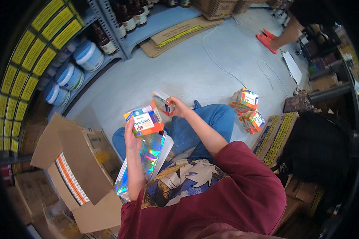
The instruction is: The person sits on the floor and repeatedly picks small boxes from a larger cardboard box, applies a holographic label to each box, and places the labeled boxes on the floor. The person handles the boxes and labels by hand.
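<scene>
My left hand (pixel 131 137) grips a colourful carton (pixel 144 120) with orange, blue and green sides and a white label, held over my lap. In my right hand (pixel 179 106) is a smaller-looking orange and white box (pixel 163 104), partly smeared by motion, just beyond and to the right of the carton. Across my lap, beneath the left forearm, lies a shiny rainbow-foil packet or sheet (pixel 149 153) with a pale edge. Similar colourful cartons stand in two groups, a farther stack (pixel 244 100) and a nearer one (pixel 252 121), on the floor beside my right knee.
At my left an open cardboard box (pixel 101 175) holds a row of white and orange packs (pixel 71 179). Shelves with white-and-blue tubs (pixel 89 55) and dark bottles (pixel 139 16) line the left and back. Flattened cardboard (pixel 179 34), cables and a person's red shoes (pixel 267 41) lie beyond.
</scene>
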Motion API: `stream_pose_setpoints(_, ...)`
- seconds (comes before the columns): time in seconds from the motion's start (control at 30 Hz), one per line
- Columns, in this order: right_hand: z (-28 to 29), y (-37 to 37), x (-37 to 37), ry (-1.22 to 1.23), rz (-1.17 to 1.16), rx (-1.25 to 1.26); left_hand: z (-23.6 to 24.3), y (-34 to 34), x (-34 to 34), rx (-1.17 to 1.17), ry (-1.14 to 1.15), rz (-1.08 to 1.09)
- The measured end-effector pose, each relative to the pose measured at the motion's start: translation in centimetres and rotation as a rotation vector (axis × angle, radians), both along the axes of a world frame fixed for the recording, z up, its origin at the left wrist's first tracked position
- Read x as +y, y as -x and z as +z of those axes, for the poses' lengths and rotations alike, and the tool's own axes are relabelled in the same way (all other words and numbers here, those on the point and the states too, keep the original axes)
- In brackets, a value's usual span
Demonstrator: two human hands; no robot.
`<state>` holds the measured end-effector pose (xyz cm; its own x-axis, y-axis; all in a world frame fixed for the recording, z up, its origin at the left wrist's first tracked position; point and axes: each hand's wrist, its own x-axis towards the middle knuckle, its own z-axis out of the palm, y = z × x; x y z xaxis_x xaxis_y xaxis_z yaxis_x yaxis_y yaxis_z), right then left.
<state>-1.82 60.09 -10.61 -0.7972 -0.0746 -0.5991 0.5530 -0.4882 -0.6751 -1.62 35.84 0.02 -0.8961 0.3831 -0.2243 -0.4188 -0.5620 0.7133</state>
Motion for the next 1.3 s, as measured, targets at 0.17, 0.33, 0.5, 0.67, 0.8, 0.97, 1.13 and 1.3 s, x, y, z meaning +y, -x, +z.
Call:
stream_pose_setpoints(0.17, 8.5, -4.5, 1.8, 0.417, 0.155, 0.022, -0.1, 0.5, 4.4, 0.084, 0.216, -0.137)
stream_pose_setpoints(0.33, 12.7, -9.7, 3.2, -0.104, -0.181, 0.321, -0.7, -1.3, 11.5, 0.092, 0.270, -0.053)
stream_pose_setpoints(0.5, 14.8, -16.7, 8.3, -0.631, -0.623, 0.445, 3.5, -6.4, 19.1, 0.420, 0.315, -0.471)
stream_pose_setpoints(0.67, 14.0, -28.6, 19.2, -0.541, -1.189, 0.154, 8.0, -7.5, 19.8, 0.422, 0.255, -0.689)
stream_pose_setpoints(0.8, 5.6, -35.2, 25.0, -0.630, -1.360, -0.056, 8.3, -4.9, 15.6, 0.363, 0.273, -0.571)
stream_pose_setpoints(0.97, 0.6, -34.5, 26.3, -0.655, -1.409, -0.091, 10.3, -2.4, 7.0, 0.337, 0.246, -0.277)
stream_pose_setpoints(1.13, -2.7, -33.9, 27.1, -0.691, -1.387, -0.089, 11.9, -2.3, -5.3, 0.457, 0.360, 0.012)
stream_pose_setpoints(1.3, -2.3, -37.2, 28.9, -1.096, -1.241, -0.285, 15.1, -3.8, -15.5, 0.508, 0.722, 0.547)
